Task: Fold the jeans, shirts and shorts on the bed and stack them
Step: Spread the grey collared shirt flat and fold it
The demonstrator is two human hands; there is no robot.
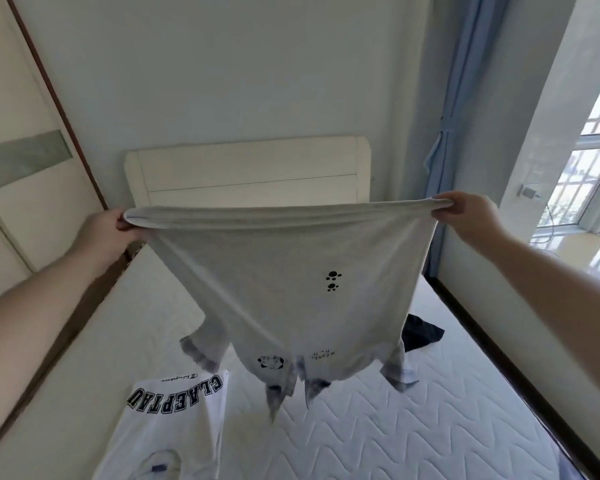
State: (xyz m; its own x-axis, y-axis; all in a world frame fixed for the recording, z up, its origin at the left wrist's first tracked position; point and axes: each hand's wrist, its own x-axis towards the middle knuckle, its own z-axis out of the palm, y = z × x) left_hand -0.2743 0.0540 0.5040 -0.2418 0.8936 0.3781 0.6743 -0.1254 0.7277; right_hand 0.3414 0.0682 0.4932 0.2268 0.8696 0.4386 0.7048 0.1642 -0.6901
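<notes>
A light grey shirt [284, 271] with black paw prints and a small cartoon print hangs upside down in the air above the bed. My left hand [110, 230] grips one corner of its hem, and my right hand [468, 211] grips the other, stretching the hem taut between them. Its plaid collar and cuffs dangle near the mattress [413, 410]. A white shirt [174, 420] with dark block letters lies flat on the bed at the lower left. A dark garment [421, 336] lies on the mattress behind the hanging shirt, partly hidden.
The cream headboard [250, 174] stands against the far wall. A wardrobe door [25, 161] runs along the left side of the bed. A blue curtain [454, 116] and a window [596, 168] are at the right, past the bed's dark wooden edge [520, 372].
</notes>
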